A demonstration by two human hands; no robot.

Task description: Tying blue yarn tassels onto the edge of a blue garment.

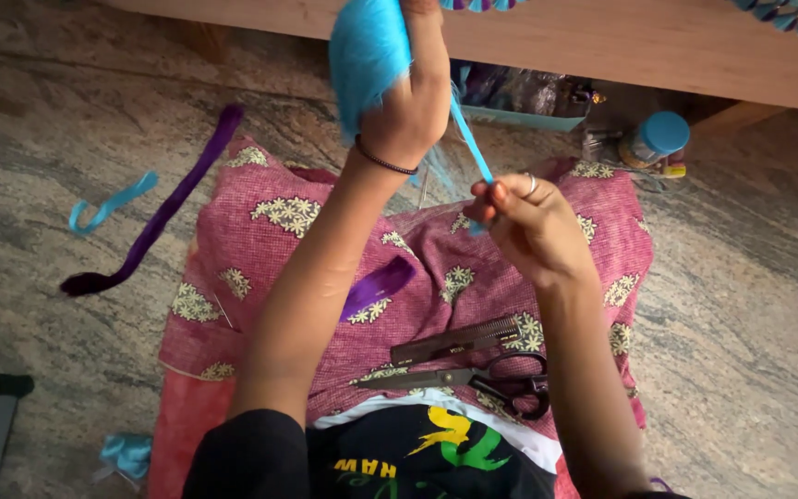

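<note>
Scissors (473,379) and comb (459,340) lie low centre on pink cloth (260,231).
Left hand (408,106) raised, fingers clenched on blue fluffy bundle (367,51); right hand (528,222) pinches its blue strand (471,143).

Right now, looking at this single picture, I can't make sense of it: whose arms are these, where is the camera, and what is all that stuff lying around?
There is no machine here. The camera sits on a person's head and looks down, so the two arms are that person's own.

The left hand is raised and grips a fluffy blue tuft of fibre. The right hand pinches a thin blue strand that runs up to the tuft.

Below them lies a pink patterned cloth. On it rest black scissors, a dark metal comb and a short purple strip. On the stone floor to the left lie a long purple strip and a light blue ribbon loop. A blue-capped bottle lies near the wooden edge at the top.
</note>
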